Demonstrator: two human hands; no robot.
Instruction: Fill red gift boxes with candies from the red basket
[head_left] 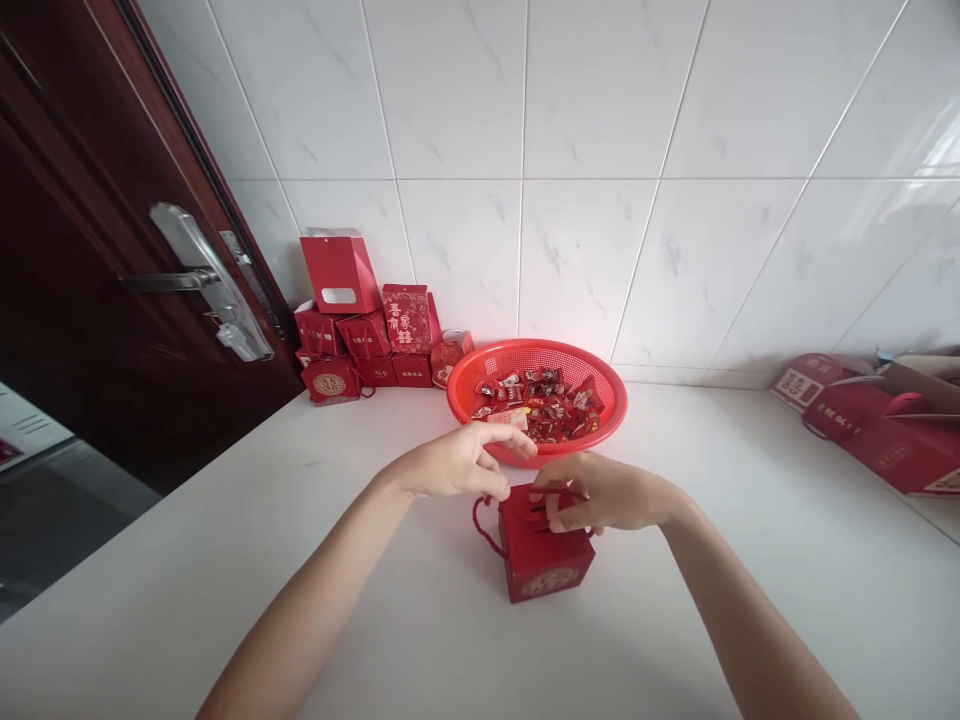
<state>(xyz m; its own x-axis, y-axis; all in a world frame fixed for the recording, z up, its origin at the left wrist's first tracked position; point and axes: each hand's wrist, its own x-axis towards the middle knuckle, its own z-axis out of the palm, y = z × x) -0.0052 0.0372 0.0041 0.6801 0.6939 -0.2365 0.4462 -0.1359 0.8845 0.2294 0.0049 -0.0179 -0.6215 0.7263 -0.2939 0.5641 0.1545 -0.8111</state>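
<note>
A small red gift box (547, 560) with a gold round emblem on its front stands upright on the white table. A twisted red cord handle (489, 530) loops out from its left side. My right hand (611, 492) is closed at the top of the box, its bent fingers on the flaps with a strand of red cord across them. Exactly what its fingertips pinch is partly hidden. Over the box's back left corner, my left hand (469, 462) is open with fingers apart. Behind both hands sits a red plastic basket (611, 425) holding several wrapped candies (551, 405).
Several red boxes (367, 340) are stacked at the back left against the tiled wall (457, 90). More red cartons (870, 420) lie at the right edge. A dark wooden door (82, 250) with a metal handle (202, 280) borders the white table (360, 610) on the left.
</note>
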